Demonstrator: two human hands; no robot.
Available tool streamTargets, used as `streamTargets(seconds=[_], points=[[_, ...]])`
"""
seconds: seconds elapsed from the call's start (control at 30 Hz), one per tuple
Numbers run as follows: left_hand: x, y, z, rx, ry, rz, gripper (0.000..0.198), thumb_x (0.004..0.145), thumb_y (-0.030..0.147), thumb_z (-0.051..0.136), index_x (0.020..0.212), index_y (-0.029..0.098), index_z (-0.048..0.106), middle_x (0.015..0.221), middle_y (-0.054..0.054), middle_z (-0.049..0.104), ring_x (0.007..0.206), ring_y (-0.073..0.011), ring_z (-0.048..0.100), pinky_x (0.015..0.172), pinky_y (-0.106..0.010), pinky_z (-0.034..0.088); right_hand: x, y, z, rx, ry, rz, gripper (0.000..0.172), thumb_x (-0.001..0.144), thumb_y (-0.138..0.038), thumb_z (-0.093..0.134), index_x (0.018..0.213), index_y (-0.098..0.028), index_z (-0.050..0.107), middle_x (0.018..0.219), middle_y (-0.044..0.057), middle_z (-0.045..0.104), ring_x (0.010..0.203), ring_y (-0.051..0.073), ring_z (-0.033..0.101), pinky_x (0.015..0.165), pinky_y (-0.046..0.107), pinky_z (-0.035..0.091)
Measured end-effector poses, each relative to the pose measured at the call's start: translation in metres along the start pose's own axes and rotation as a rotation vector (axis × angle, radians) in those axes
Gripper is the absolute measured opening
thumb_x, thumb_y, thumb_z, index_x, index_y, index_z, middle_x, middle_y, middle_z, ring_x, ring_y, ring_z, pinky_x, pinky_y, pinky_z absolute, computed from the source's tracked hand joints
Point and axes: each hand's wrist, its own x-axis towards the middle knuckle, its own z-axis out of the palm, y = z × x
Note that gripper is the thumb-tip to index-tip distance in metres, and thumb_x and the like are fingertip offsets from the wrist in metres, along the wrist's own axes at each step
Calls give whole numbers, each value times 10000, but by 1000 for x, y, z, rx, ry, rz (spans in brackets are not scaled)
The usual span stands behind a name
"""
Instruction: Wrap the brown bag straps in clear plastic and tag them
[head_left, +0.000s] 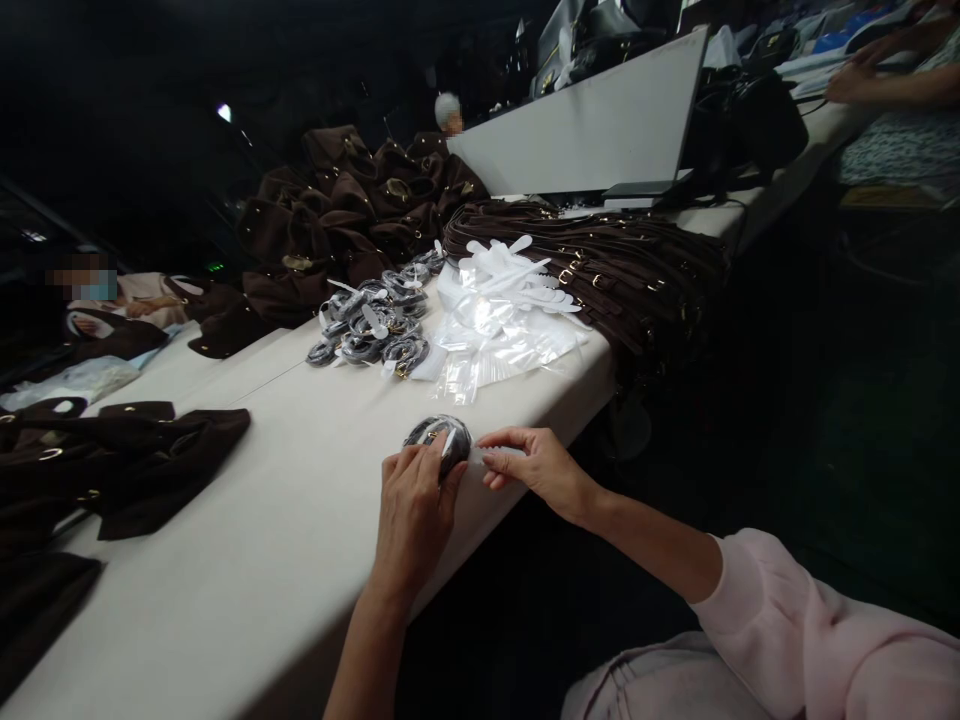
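My left hand (416, 505) presses on a dark coiled strap (424, 428) in clear plastic, near the table's front edge. Its fingers lie over the coil's near side, the thumb along its right edge. A small white tab shows under the fingertips. Just right of the coil, my right hand (541, 470) pinches a thin pale strip (511, 451) between thumb and fingers. Whether that strip is joined to the coil's wrapping cannot be made out. Beyond my hands lie several wrapped strap coils (367, 325) with white tabs, beside a pile of clear plastic bags (487, 335).
Long brown straps with gold buckles (615, 265) hang over the table's right edge. Brown bag bodies (352, 205) are heaped behind, and more brown pieces (150, 460) lie at left. A white panel (585, 125) stands at the back. Other people sit at left and right.
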Motion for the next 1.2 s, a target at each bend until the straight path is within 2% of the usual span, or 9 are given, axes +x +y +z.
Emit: streamTargets(seconds=[0.1,0.27,0.37,0.5,0.6,0.73,0.87,1.0,1.2], points=[[1,-6,-3,32,-62,18,365,937,262,555,1278,134,529,1059,-121,704,967,-286,596,842,-422,422,5,3,2,-52,24,-61,349,756,-324,742,1026,-111,689,628,14,685,585,138,675,634,244,551],[-1,-12,8,-74,-89,-16,360,947,255,534,1295,163,527,1082,-108,671,1009,-280,563,860,-423,425,16,5,6,-122,-141,-43,269,750,-312,726,926,-108,728,654,2,654,449,85,561,433,201,465],[-5,-15,16,-187,-41,-77,328,946,251,541,1268,191,555,1136,-99,644,1053,-259,555,922,-426,410,21,2,1,-56,-272,30,315,720,-268,758,982,-96,722,638,0,661,553,102,611,575,221,528],[-9,-19,19,-271,-19,-122,331,938,230,558,1268,201,558,1154,-84,649,1098,-242,559,954,-417,394,24,-5,-14,-9,-497,39,530,655,-177,789,1164,-106,660,987,73,716,907,162,674,868,292,536],[-10,-19,19,-292,-34,-144,336,951,234,534,1286,218,543,1193,-81,645,1138,-235,557,975,-416,389,22,-9,-20,-73,-645,-17,593,724,-164,721,1296,-119,573,1169,113,669,1069,194,645,951,320,503],[-11,-14,19,-197,-32,-137,357,962,272,512,1315,217,515,1225,-103,638,1152,-252,561,1001,-441,375,22,-11,-14,-600,-426,-406,232,896,-204,570,1078,-155,705,973,76,701,909,175,660,855,275,500],[-11,-11,20,-115,-13,-112,350,962,253,504,1308,200,518,1213,-112,646,1140,-258,567,1045,-476,346,27,-10,-6,-974,-228,-733,261,960,-184,473,997,-205,731,974,75,684,909,171,635,832,258,483],[-10,-15,20,-187,-6,-111,354,956,224,502,1309,204,505,1240,-113,628,1177,-250,550,1059,-471,374,40,-7,-3,-798,-308,-824,243,964,-215,493,986,-234,735,1135,72,671,1056,189,616,936,304,488],[-13,-14,16,-290,7,-134,370,950,207,485,1319,198,456,1274,-126,601,1215,-265,537,1094,-520,359,56,2,9,-430,-364,-655,196,911,-318,615,981,-208,762,1019,56,708,961,188,664,928,303,508]])
